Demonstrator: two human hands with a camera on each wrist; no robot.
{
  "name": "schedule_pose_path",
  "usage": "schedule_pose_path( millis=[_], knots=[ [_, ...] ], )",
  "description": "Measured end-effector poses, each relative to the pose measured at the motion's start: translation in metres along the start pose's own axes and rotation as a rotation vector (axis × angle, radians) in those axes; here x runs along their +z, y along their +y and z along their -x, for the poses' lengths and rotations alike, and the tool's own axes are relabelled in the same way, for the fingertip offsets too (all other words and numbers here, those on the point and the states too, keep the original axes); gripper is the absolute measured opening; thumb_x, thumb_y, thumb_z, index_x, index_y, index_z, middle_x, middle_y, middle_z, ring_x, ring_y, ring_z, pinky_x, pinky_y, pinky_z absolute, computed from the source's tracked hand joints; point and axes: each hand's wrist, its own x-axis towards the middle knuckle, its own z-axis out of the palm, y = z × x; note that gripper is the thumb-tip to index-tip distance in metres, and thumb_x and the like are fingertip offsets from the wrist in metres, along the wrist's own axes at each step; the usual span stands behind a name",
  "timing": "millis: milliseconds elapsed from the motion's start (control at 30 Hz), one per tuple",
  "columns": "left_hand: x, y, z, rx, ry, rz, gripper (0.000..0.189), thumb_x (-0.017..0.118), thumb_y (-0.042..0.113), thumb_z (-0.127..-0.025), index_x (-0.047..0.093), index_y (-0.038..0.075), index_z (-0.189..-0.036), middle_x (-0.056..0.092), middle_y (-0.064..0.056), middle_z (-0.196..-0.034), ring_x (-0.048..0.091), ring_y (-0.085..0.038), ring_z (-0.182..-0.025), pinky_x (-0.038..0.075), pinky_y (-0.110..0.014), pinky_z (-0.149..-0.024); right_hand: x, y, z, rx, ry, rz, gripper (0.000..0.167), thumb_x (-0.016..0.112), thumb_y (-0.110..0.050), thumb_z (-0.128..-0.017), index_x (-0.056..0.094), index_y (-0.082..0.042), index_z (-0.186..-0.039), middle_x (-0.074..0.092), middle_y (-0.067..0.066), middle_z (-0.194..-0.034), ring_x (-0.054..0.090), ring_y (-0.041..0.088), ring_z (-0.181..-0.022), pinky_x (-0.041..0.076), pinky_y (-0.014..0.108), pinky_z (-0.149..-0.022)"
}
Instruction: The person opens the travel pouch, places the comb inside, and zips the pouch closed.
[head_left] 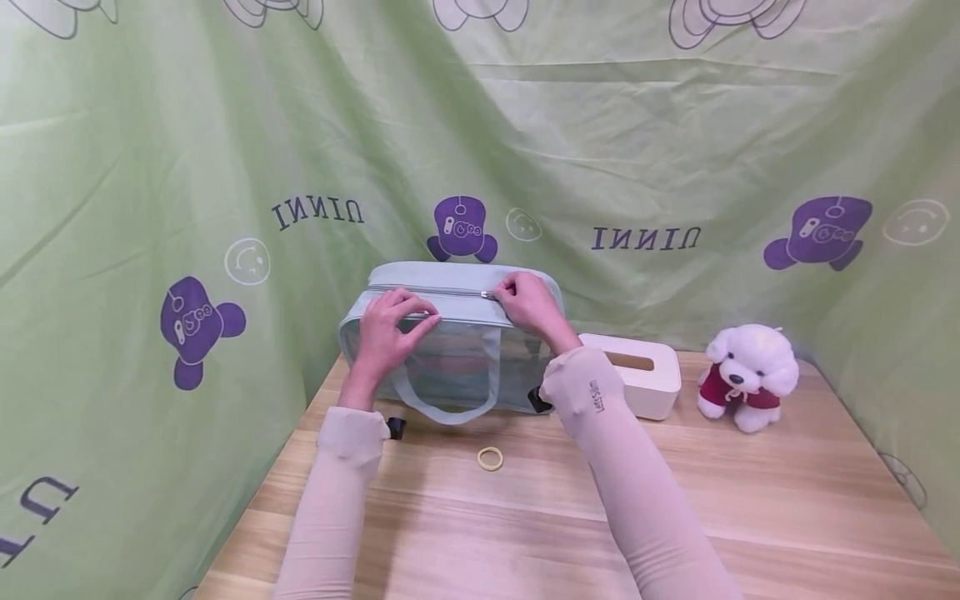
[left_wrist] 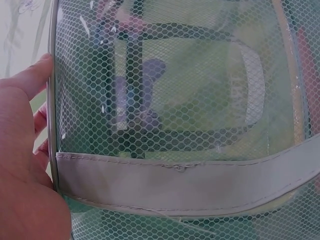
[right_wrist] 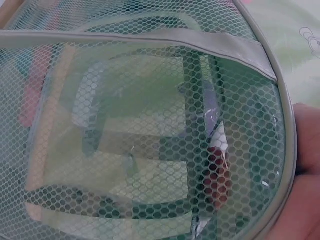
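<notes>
A pale blue-green zippered bag (head_left: 525,358) with see-through mesh sides stands at the back of the table. My left hand (head_left: 386,333) holds its top front edge left of the middle, fingers bent over the top and thumb along the edge. At the right of the top, my right hand (head_left: 531,305) pinches the zipper pull (head_left: 487,294). A strap handle (head_left: 491,367) hangs down the front. In the left wrist view, the mesh panel (left_wrist: 200,95) lies beside the thumb. The right wrist view shows the piped edge (right_wrist: 287,150) next to my hand; the fingertips are hidden there.
A yellowish ring (head_left: 490,459) lies on the wooden table (head_left: 480,533) in front of the bag. A white tissue box (head_left: 652,392) stands to the right, then a white plush dog (head_left: 750,371) in a red top. Green printed cloth (head_left: 637,150) hangs behind.
</notes>
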Motion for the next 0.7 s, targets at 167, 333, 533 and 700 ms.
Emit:
schedule_pose_path(
  millis=[167, 333, 533, 700],
  knots=[
    [0.000, 0.002, 0.000, -0.018, -0.007, -0.003, 0.015, 0.083, 0.027, -0.088, 0.079, 0.014, -0.095, 0.069, -0.005, -0.095, 0.063, -0.028, -0.098, 0.042, -0.050, -0.092, -0.008, 0.002, 0.005, 0.011, 0.014, -0.020, 0.020, 0.059, -0.019, -0.101, 0.073, -0.005, -0.098, 0.064, 0.006, -0.086, 0.058, 0.023, -0.084, 0.048, 0.036, -0.085],
    [0.000, 0.003, -0.001, -0.025, -0.008, -0.003, 0.015, 0.082, 0.028, -0.089, 0.078, 0.015, -0.095, 0.069, -0.004, -0.095, 0.063, -0.028, -0.099, 0.043, -0.050, -0.090, -0.018, 0.008, 0.008, 0.038, 0.008, -0.030, 0.022, 0.060, -0.021, -0.102, 0.074, -0.004, -0.106, 0.070, 0.012, -0.099, 0.061, 0.027, -0.092, 0.049, 0.042, -0.092],
    [0.002, 0.000, -0.001, -0.017, -0.004, -0.008, 0.015, 0.082, 0.029, -0.089, 0.078, 0.015, -0.095, 0.069, -0.004, -0.096, 0.063, -0.027, -0.099, 0.043, -0.049, -0.090, -0.027, 0.017, 0.010, 0.069, 0.017, -0.040, 0.022, 0.060, -0.021, -0.102, 0.074, -0.004, -0.107, 0.071, 0.013, -0.103, 0.060, 0.026, -0.094, 0.047, 0.040, -0.091],
    [0.003, -0.001, -0.001, -0.012, -0.001, -0.011, 0.015, 0.082, 0.029, -0.089, 0.078, 0.016, -0.095, 0.070, -0.004, -0.096, 0.064, -0.028, -0.099, 0.043, -0.050, -0.090, -0.035, 0.024, 0.015, 0.095, 0.022, -0.088, 0.021, 0.061, -0.020, -0.102, 0.074, -0.004, -0.107, 0.069, 0.012, -0.102, 0.058, 0.025, -0.093, 0.046, 0.036, -0.087]
  ],
)
